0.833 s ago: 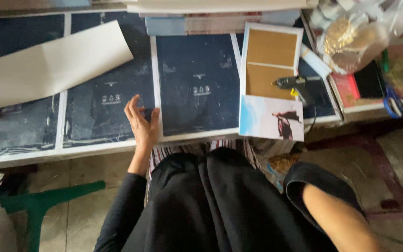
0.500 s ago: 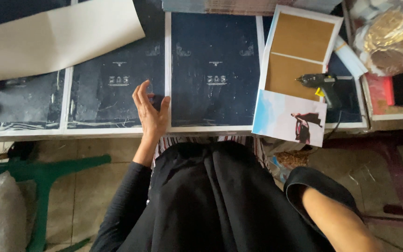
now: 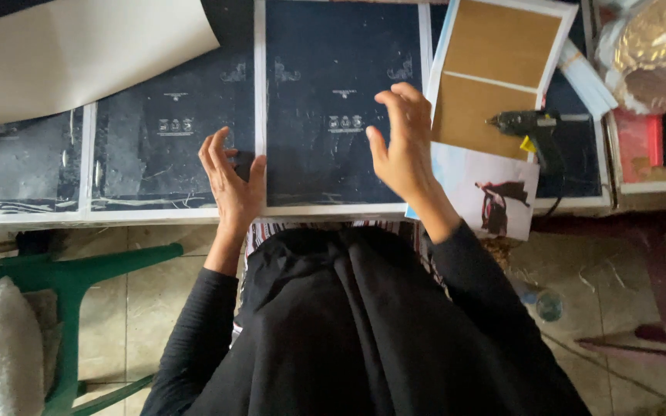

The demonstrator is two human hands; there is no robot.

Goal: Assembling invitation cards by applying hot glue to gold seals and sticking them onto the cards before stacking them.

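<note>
**Two bare hands on dark printed sheets at a worktable**

While only one view is given, from a camera on the person's head looking straight down, it shows both hands at the near edge of a long table (image 3: 156, 217). The left hand (image 3: 231, 183) lies flat with fingers spread wide, on the seam between two dark printed sheets. One of them, the middle dark sheet (image 3: 171, 146), runs off to the left; the right dark sheet (image 3: 325, 85) lies just beside it, each with a white border. The right hand (image 3: 402, 142) is lifted at the right edge of the right dark sheet, fingers loosely curled and apart, holding nothing; whether the fingertips touch the paper cannot be told.

Far left, a large cream sheet of paper (image 3: 79, 54) curls over the dark sheets. Right of the right hand lies a brown card with a white frame (image 3: 495, 69), and a black glue gun (image 3: 529, 123) rests partly on it. Near that, a small picture print (image 3: 495, 192) hangs over the table's edge. Below, on the near left, stands a green plastic chair (image 3: 71, 277) on a tiled floor. Black sleeves and dark clothing fill the near centre.
</note>
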